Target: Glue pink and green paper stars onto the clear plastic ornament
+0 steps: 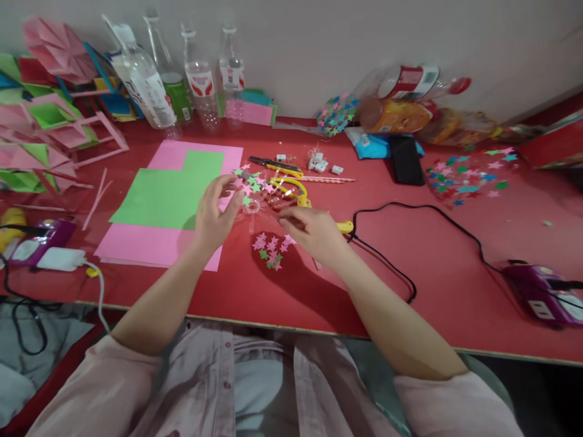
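My left hand [216, 209] is closed on the left side of a clear plastic piece with pink and green paper stars [250, 185] on it. To its right, my right hand [314, 233] has its thumb and fingers drawn together beside the clear plastic; whatever is between the fingertips is too small to make out. Below, between the hands, lies a small heap of loose pink and green stars [272, 249]. Behind my right hand are yellow-handled scissors [291, 185] and a yellow tool [345, 227] with a black cord, partly hidden by the hand.
Green paper [155, 197] and pink paper [159, 243] lie at left. Bottles [200, 91] stand along the wall, with others lying behind a black phone [406, 161]. Star-covered plastic pieces [469, 176] rest at right. A black cord [428, 207] runs to a purple box [542, 291].
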Available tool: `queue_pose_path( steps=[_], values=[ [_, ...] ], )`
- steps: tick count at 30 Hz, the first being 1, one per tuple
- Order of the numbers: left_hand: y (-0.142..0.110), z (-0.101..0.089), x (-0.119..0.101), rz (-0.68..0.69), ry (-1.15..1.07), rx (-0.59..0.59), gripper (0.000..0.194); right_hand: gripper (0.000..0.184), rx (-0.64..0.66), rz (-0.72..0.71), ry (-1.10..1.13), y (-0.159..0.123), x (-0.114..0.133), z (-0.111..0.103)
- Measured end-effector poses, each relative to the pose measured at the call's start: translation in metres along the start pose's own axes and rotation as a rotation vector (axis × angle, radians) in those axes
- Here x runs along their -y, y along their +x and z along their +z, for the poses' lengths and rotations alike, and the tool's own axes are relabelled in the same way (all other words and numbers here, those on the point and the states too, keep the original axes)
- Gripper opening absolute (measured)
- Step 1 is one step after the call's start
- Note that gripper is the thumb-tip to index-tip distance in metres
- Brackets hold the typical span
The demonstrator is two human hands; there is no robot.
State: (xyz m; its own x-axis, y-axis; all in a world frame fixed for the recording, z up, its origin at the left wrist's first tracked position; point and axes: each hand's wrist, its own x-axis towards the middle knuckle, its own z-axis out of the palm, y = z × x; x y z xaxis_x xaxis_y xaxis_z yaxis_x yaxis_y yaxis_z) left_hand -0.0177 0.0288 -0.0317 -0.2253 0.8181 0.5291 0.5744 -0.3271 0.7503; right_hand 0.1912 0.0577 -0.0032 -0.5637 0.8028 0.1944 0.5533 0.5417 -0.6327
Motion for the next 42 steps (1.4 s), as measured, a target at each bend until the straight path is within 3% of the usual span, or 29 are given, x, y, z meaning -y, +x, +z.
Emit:
queue_pose_path(
  steps=[12,17,20,23,27,30,33,36,39,42],
  values=[
    [0.0,-0.008,-0.004,0.127,0.081,-0.049,0.024,0.019,-0.048,-0.039,-0.006,-0.003,0.002,-0.006],
    [0.0,-0.01,-0.007,0.191,0.141,-0.057,0.022,0.016,-0.121,-0.034,-0.035,-0.004,0.0,-0.024],
    [0.001,-0.009,-0.006,0.188,0.145,-0.041,0.022,0.014,0.09,-0.06,-0.182,-0.009,-0.003,-0.034],
    [0.001,-0.01,-0.008,0.23,0.161,-0.082,0.022,0.013,0.315,-0.061,-0.414,-0.016,-0.007,-0.03],
    [-0.007,-0.012,-0.017,0.28,0.182,-0.164,0.014,0.019,0.395,-0.099,-0.654,-0.023,-0.01,-0.007],
    [-0.017,-0.011,-0.027,0.307,0.139,-0.028,0.012,0.022,0.407,-0.14,-0.722,-0.025,-0.011,0.006],
    [-0.024,-0.008,-0.035,0.429,0.163,0.136,0.012,0.021,0.39,-0.165,-0.74,-0.026,-0.014,0.012],
    [-0.028,-0.006,-0.039,0.48,0.173,0.216,0.012,0.022,0.334,-0.192,-0.731,-0.026,-0.018,0.013],
    [-0.031,-0.005,-0.042,0.474,0.158,0.253,0.011,0.021,0.162,-0.262,-0.682,-0.028,-0.019,0.009],
    [-0.036,-0.004,-0.048,0.458,0.112,0.321,0.013,0.02,-0.102,-0.407,-0.524,-0.033,-0.012,0.002]
  ],
)
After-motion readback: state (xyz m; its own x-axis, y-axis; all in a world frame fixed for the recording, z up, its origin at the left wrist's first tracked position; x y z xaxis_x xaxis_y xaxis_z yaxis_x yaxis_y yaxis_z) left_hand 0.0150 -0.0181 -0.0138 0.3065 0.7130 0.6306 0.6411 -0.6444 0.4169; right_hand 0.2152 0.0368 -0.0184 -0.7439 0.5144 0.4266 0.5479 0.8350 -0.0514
